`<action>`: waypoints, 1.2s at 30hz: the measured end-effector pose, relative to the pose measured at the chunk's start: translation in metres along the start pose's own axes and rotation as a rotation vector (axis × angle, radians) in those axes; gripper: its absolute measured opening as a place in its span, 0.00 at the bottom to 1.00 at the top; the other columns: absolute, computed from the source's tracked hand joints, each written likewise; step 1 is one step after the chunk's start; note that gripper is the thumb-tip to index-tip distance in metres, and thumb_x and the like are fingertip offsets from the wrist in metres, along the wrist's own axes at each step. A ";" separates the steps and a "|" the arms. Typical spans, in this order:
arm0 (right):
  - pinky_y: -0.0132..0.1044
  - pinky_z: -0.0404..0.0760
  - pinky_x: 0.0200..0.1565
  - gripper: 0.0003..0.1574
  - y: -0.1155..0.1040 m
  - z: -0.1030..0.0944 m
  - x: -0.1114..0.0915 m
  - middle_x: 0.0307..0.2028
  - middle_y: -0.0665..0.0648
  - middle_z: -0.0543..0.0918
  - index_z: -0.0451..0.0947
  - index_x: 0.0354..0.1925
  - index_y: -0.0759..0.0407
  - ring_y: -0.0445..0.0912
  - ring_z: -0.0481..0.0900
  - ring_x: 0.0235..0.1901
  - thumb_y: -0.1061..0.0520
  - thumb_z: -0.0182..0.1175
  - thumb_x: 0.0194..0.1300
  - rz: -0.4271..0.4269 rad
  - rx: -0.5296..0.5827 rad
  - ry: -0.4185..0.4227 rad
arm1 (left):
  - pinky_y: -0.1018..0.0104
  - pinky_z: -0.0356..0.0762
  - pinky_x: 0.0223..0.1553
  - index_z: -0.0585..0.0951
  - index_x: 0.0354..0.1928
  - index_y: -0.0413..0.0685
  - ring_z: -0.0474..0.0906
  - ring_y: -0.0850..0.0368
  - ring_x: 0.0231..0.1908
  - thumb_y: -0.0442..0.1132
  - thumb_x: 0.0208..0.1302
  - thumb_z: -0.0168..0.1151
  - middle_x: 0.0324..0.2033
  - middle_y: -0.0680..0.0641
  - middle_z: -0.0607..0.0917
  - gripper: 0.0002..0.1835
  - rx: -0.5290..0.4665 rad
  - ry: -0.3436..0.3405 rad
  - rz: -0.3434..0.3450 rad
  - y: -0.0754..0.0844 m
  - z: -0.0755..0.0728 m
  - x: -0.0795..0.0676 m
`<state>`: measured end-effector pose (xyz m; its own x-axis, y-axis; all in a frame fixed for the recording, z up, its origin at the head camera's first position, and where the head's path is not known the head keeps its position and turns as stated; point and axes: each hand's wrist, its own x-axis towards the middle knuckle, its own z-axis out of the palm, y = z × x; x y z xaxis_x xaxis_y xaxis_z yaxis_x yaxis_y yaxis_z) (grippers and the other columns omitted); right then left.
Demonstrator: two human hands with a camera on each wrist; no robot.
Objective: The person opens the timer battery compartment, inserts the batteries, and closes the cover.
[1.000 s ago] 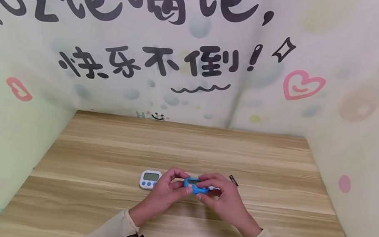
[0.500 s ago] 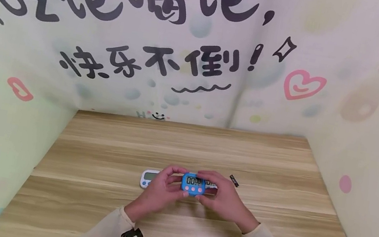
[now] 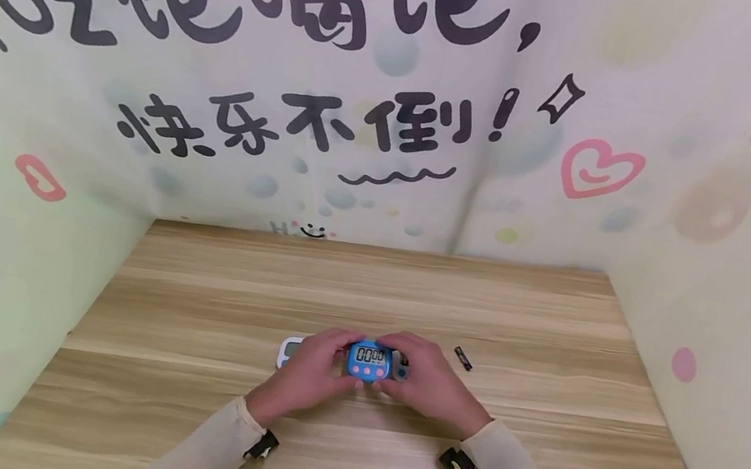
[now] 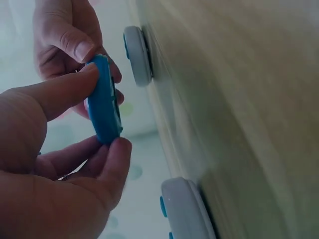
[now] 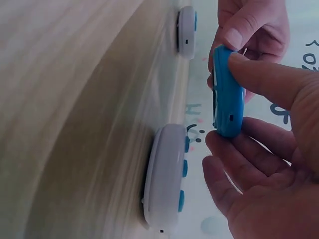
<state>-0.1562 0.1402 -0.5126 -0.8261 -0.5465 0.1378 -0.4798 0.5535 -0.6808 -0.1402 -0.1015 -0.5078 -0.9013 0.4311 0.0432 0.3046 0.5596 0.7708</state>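
Note:
Both hands hold a blue digital timer (image 3: 369, 361) just above the table, its screen showing zeros over a row of pink buttons. My left hand (image 3: 308, 374) grips its left side and my right hand (image 3: 428, 382) its right, thumbs on the near edge. From the left wrist view, the blue timer (image 4: 103, 102) appears edge-on between the fingers. A white timer (image 3: 288, 352) with blue buttons lies partly hidden behind the left hand. Another white timer (image 5: 167, 174) rests on the table beside the right hand, which mostly covers it in the head view.
A small dark battery (image 3: 463, 358) lies on the wooden table (image 3: 367, 283) beyond the right hand. Printed walls with large black characters (image 3: 319, 124) enclose the table at the back and both sides.
The blue timer has tipped so its face turns up toward the head camera, and its screen has come to read zeros. Both hands have shifted slightly left with it.

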 end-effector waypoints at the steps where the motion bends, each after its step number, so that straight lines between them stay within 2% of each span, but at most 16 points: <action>1: 0.47 0.85 0.62 0.39 0.000 0.001 0.002 0.60 0.53 0.86 0.80 0.65 0.58 0.47 0.84 0.59 0.52 0.81 0.59 0.000 -0.015 -0.006 | 0.52 0.82 0.66 0.77 0.70 0.42 0.81 0.47 0.63 0.41 0.61 0.80 0.64 0.42 0.83 0.36 0.057 0.008 0.007 -0.001 -0.001 0.001; 5: 0.49 0.84 0.63 0.39 0.002 0.003 0.010 0.60 0.55 0.86 0.81 0.65 0.59 0.49 0.84 0.59 0.51 0.82 0.57 0.006 -0.082 -0.034 | 0.43 0.76 0.69 0.79 0.68 0.42 0.77 0.42 0.65 0.44 0.59 0.82 0.64 0.42 0.83 0.36 0.165 -0.006 -0.012 -0.003 -0.003 0.005; 10: 0.50 0.83 0.65 0.40 0.007 0.008 0.017 0.59 0.56 0.87 0.82 0.64 0.59 0.51 0.84 0.59 0.49 0.83 0.56 0.008 -0.139 -0.064 | 0.39 0.69 0.72 0.80 0.67 0.43 0.77 0.42 0.64 0.46 0.58 0.82 0.63 0.42 0.84 0.36 0.214 -0.035 -0.042 -0.008 -0.005 0.010; 15: 0.50 0.81 0.66 0.40 0.008 0.012 0.021 0.59 0.55 0.87 0.82 0.63 0.59 0.51 0.83 0.60 0.49 0.83 0.56 0.031 -0.125 -0.090 | 0.38 0.65 0.73 0.81 0.66 0.44 0.76 0.43 0.63 0.47 0.58 0.82 0.62 0.43 0.85 0.36 0.246 -0.055 -0.063 -0.012 -0.005 0.014; 29: 0.52 0.81 0.66 0.39 0.006 0.013 0.024 0.59 0.56 0.87 0.82 0.63 0.60 0.51 0.83 0.59 0.48 0.82 0.57 0.038 -0.141 -0.129 | 0.37 0.68 0.72 0.80 0.66 0.42 0.78 0.43 0.63 0.50 0.57 0.83 0.62 0.42 0.85 0.38 0.283 -0.087 -0.085 -0.015 -0.005 0.015; 36: 0.46 0.84 0.61 0.34 -0.001 0.012 0.028 0.58 0.52 0.87 0.83 0.63 0.57 0.46 0.84 0.55 0.44 0.76 0.65 0.008 -0.156 -0.107 | 0.41 0.72 0.72 0.79 0.68 0.44 0.77 0.42 0.67 0.52 0.61 0.79 0.64 0.42 0.84 0.37 0.234 -0.021 -0.051 -0.017 -0.016 0.006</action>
<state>-0.1753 0.1173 -0.5168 -0.7976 -0.6011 0.0496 -0.5203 0.6441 -0.5608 -0.1563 -0.1201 -0.5104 -0.9115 0.4113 -0.0077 0.3239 0.7291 0.6029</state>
